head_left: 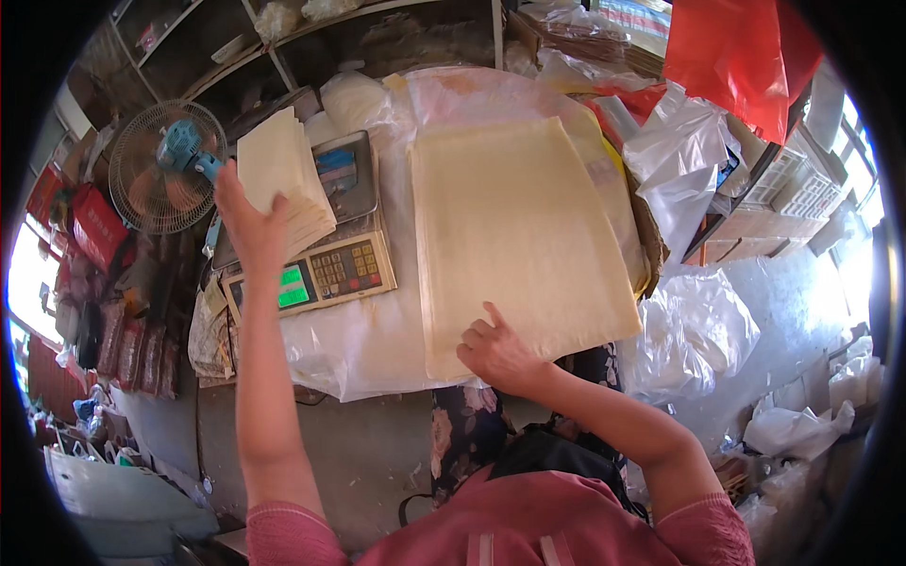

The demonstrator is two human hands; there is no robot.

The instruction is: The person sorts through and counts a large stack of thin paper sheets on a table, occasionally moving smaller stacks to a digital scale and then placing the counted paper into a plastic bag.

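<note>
My left hand (251,223) is at the left edge of a folded bundle of pale yellow sheets (279,159), its thumb and fingers spread apart. The bundle lies askew on the metal pan of a digital scale (354,269), whose green display is lit and partly hidden by my forearm. On the right, my right hand (495,354) rests by the near edge of a large flat stack of pale yellow sheets (520,233). Its index finger points forward over the top sheet and the others curl; it holds nothing.
Clear plastic sheeting (354,354) covers the table. A blue electric fan (170,163) stands left of the scale. Shelves (389,42) rise behind. Plastic bags (686,332) hang at the right, a red plastic bag (736,64) above them. Packaged goods (134,347) hang at the left.
</note>
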